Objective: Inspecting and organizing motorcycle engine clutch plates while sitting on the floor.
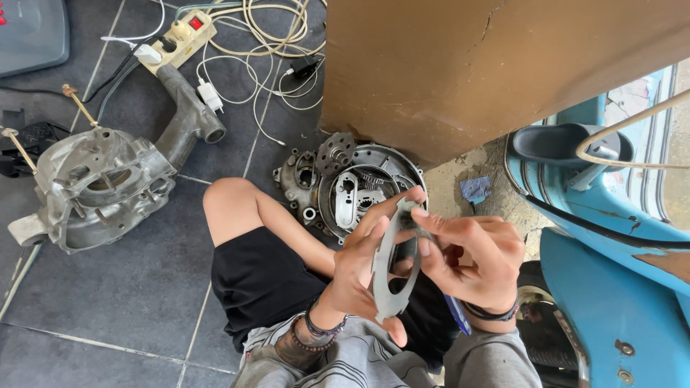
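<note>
- Head view: your left hand (359, 269) and right hand (471, 262) are both closed on a thin grey gasket (392, 269), held edge-on to the camera above your lap.
- Left thumb sits under the gasket's lower end, its fingers behind the upper rim; right fingertips pinch the top edge.
- The gasket is in the air, clear of the floor, just in front of the round engine cover (352, 187) lying open-side up on the dark tiles (129, 287).
- The step in hand looks like checking or lining up the gasket, not yet seating it: nothing touches the cover.
- The next move, as I judge it, calls for turning the gasket flat and matching its cut-outs to the cover's rim; keep the grip light, since a thin sheet like this would likely crease or tear.
- A second casing (100, 183) with two long studs lies well apart on your left, near a power strip (176, 39) and loose white cables (266, 43).
- A blue scooter (611, 280) stands close on your right, beside a brown wall (503, 65).
</note>
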